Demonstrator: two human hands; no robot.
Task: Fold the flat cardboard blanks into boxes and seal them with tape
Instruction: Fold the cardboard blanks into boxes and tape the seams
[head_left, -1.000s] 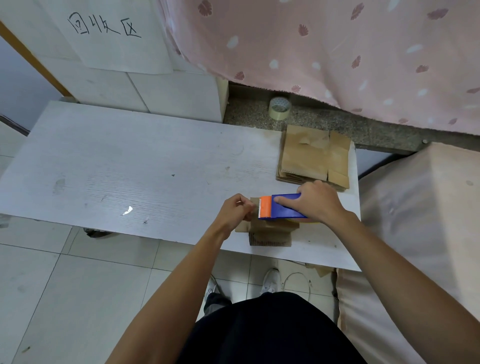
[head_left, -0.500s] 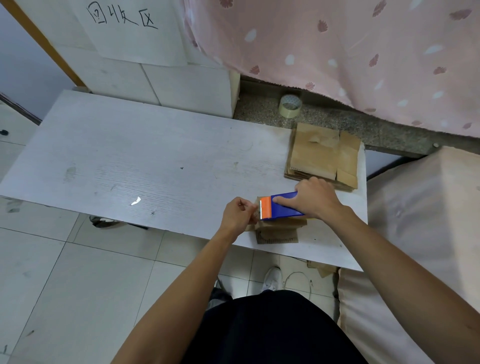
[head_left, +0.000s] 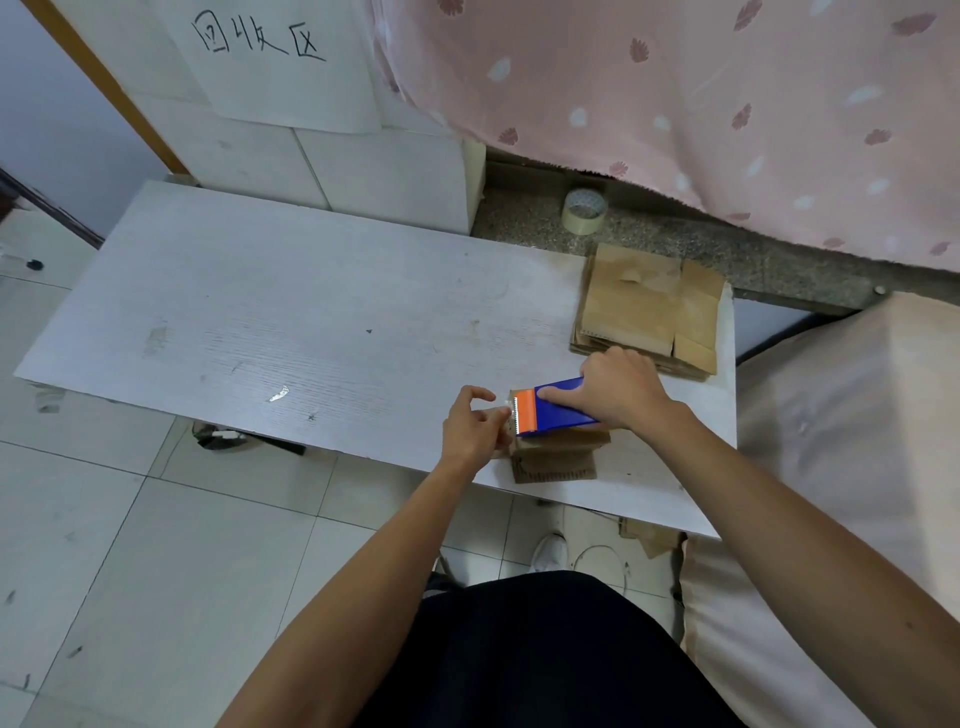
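Observation:
A small folded cardboard box (head_left: 555, 457) stands near the front edge of the white table (head_left: 311, 332). On top of it lies a blue tape dispenser (head_left: 558, 413) with an orange toothed end. My right hand (head_left: 621, 387) presses down on the dispenser. My left hand (head_left: 475, 423) is at the dispenser's orange end, thumb and finger pinching the tape end there, index finger raised. A stack of flat cardboard blanks (head_left: 649, 309) lies at the table's far right.
A roll of clear tape (head_left: 584, 210) sits on the stone ledge behind the table, under a pink curtain (head_left: 701, 104). A cushioned seat (head_left: 852, 441) borders the table on the right. Cardboard scraps (head_left: 649, 535) lie on the tiled floor below.
The view has shifted slightly. My left hand's index finger has lifted while the thumb stays at the tape end. My right hand stays on the dispenser.

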